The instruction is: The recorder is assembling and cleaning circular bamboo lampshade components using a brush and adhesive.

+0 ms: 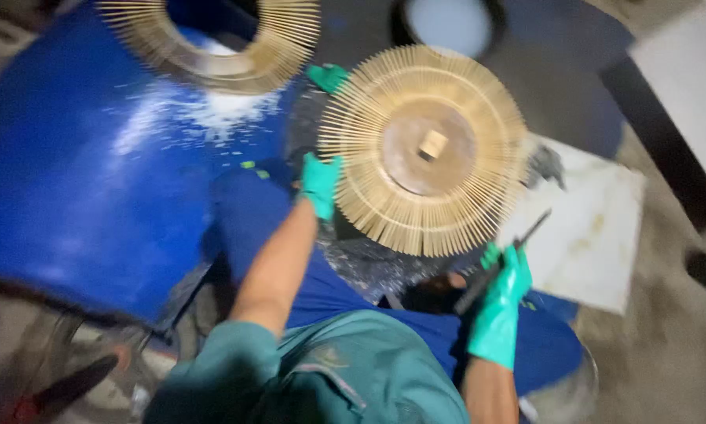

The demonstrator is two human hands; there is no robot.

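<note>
Surface: blue drum, white-dusted, on a gritty floor.
Disc: round fan of thin bamboo sticks.
Left hand: green-gloved, gripping the disc's rim.
Right hand: gripping a dark blade.

The second spoked disc is cut off by the top edge and blurred. The left hand partly disappears behind the round spoked disc, its fingertips hidden.

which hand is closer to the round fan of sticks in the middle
Left. The left hand grips the left edge of the round fan of sticks; the right hand sits apart below its lower right edge, holding a dark tool.
</note>
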